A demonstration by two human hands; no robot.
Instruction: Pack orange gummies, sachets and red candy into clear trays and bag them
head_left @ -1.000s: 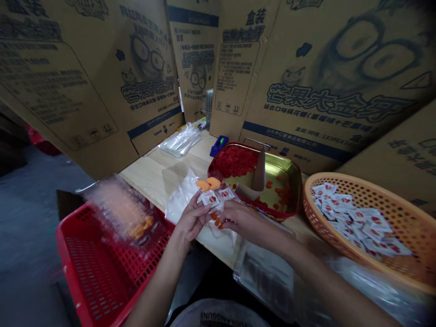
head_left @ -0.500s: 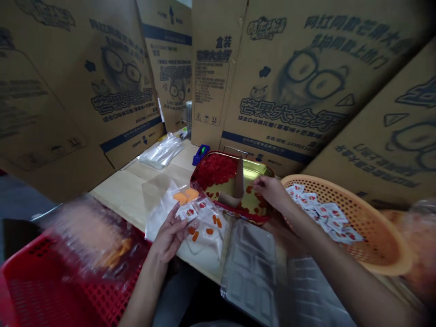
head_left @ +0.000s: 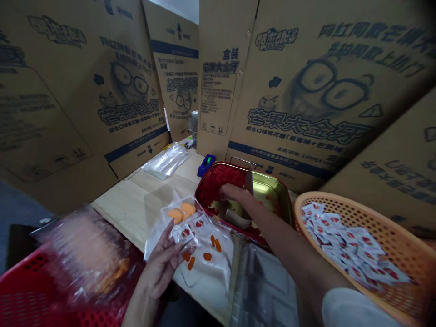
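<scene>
Two hands work over the near edge of the desk (head_left: pixel 136 204). The left hand (head_left: pixel 163 263) is half open, its fingers spread upward under the near-left corner of a clear tray (head_left: pixel 204 268), which it holds, with the fingertips at a white sachet (head_left: pixel 183 234). The right hand (head_left: pixel 233 193) reaches across to the far side and curls down into the red candies (head_left: pixel 218 179); whether it grips any cannot be told.

The clear tray lies at the desk's near edge, just left of the tin (head_left: pixel 275 190). It carries two large orange pieces (head_left: pixel 180 212) side by side at its far end, two red-printed white sachets, and five small orange candies (head_left: pixel 215 243) scattered nearer.

The tin, red-rimmed and gold inside, has one cardboard divider (head_left: pixel 248 181), with the red heap in its left part. To its right stands one orange basket (head_left: pixel 402 240) full of the same sachets. A stack of empty trays (head_left: pixel 265 290) overhangs the near edge. Near the far edge sit one blue tape dispenser (head_left: pixel 206 164) and a pile of clear bags (head_left: pixel 166 160). Below the desk's left corner is one red crate (head_left: pixel 23 299).
</scene>
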